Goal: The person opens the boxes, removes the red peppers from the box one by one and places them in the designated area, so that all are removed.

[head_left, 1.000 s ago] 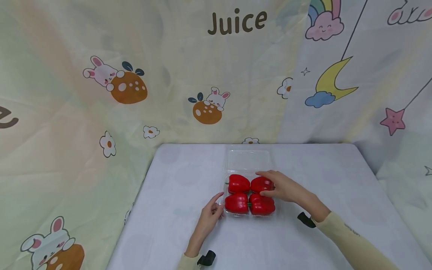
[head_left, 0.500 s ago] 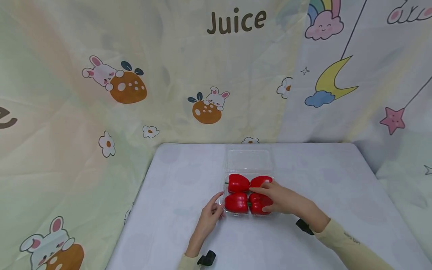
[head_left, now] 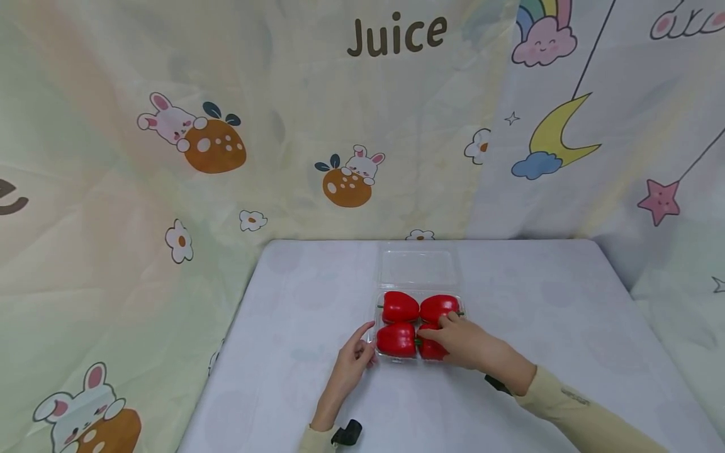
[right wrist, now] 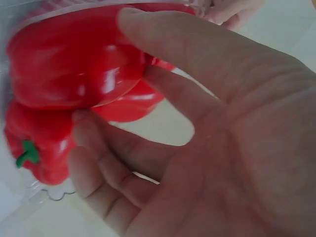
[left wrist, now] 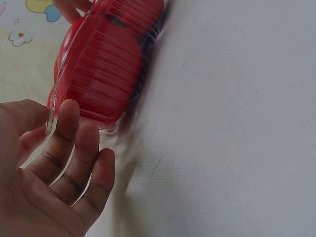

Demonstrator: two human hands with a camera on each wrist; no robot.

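Several red bell peppers fill a clear plastic clamshell container (head_left: 391,360) on the table, its lid (head_left: 418,267) lying back flat. My left hand (head_left: 348,368) holds the container's near left edge; in the left wrist view its rim shows between thumb and fingers. My right hand (head_left: 472,343) grips the near right bell pepper (right wrist: 69,64), thumb on one side and fingers round the other. Its green stem (head_left: 418,341) points left. Part of this pepper is hidden under the hand. The far right bell pepper (head_left: 438,307) lies just beyond the fingers, stem to the right.
A white cloth covers the table (head_left: 283,352). Behind it hangs a printed fabric backdrop (head_left: 283,126) with rabbits, fruit and a moon. Small black devices (head_left: 347,433) sit at both wrists.
My right hand has moved from the far right bell pepper toward me, onto the near right one. My left hand has stayed at the container's edge.
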